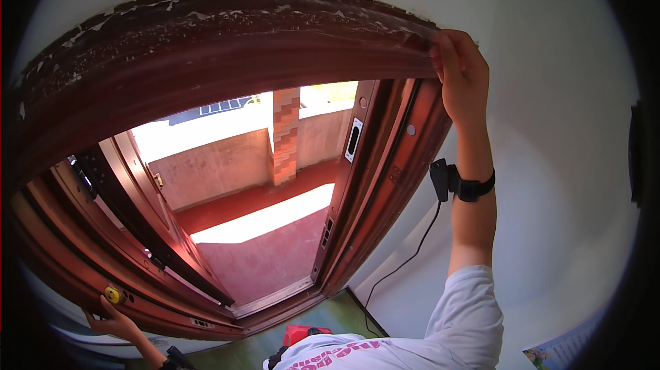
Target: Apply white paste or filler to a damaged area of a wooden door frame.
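My right hand (462, 74) is raised to the upper right corner of a dark red door frame (275, 54). Its fingers are pinched together at the frame's edge, and anything between them is too small to make out. Low on the left, my left hand (118, 325) is curled beside the red frame's side. Its thumb and fingertips meet a small round yellow thing (113, 294) with a dark middle, whose kind I cannot make out. Peeling whitish patches run along the top of the frame.
Through the doorway, a brick pillar (286, 136) and low wall (213, 164) stand outside. An opened red door leaf (148, 195) is at left, with a metal lock plate (353, 140) at right. A black cable (412, 256) hangs from my right wrist. A red object (297, 333) is low in front.
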Tool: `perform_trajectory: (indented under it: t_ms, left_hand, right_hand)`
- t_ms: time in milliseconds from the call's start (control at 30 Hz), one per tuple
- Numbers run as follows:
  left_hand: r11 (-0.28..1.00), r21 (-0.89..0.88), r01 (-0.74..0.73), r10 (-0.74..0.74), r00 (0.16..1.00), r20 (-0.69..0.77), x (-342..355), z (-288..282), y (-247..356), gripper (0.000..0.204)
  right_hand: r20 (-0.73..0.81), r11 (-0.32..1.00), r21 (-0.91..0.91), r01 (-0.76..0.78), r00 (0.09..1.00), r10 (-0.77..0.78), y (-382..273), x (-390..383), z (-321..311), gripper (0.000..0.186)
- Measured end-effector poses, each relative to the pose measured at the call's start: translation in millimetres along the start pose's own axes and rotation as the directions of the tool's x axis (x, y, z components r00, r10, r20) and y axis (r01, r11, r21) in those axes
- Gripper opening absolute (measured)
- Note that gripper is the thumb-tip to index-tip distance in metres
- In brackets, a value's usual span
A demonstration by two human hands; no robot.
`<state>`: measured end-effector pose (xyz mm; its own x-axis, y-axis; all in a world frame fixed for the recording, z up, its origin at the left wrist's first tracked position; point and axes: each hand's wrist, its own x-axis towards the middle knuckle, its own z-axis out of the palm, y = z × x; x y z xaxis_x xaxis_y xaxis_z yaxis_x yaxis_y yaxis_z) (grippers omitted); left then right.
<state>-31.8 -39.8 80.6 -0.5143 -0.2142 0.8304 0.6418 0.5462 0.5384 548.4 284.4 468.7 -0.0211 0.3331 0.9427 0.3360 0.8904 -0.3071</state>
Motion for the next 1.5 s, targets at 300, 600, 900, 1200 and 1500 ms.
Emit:
perform_trajectory:
  t_ms: [300, 600, 900, 1200, 1500]
  left_hand:
    - [1.0, 0.007, -0.023, 0.023, 1.0, -0.006, 0, 2, -5, 0.07]
    - [0.998, 0.045, -0.045, 0.047, 0.998, -0.04, 0, 0, 0, 0.068]
    - [0.999, 0.041, -0.02, 0.021, 1.0, -0.018, 2, -2, 10, 0.069]
    - [0.999, 0.042, -0.027, 0.028, 0.999, -0.023, 2, -2, -4, 0.068]
    - [0.999, 0.044, -0.018, 0.02, 0.999, -0.038, 0, 1, 1, 0.068]
  right_hand:
    - [0.221, 0.963, 0.229, -0.145, 0.971, 0.093, 5, -32, -15, 0.024]
    - [0.353, 0.958, 0.154, -0.241, 0.919, 0.174, -4, -52, -16, 0.018]
    - [0.027, 0.986, -0.092, 0.138, 0.99, -0.136, 24, -23, -14, 0.03]
    - [0.019, 0.94, -0.326, 0.102, 0.995, -0.101, 23, 6, -6, 0.041]
    - [0.126, 0.969, -0.241, 0.064, 0.991, -0.034, 33, 19, -20, 0.032]
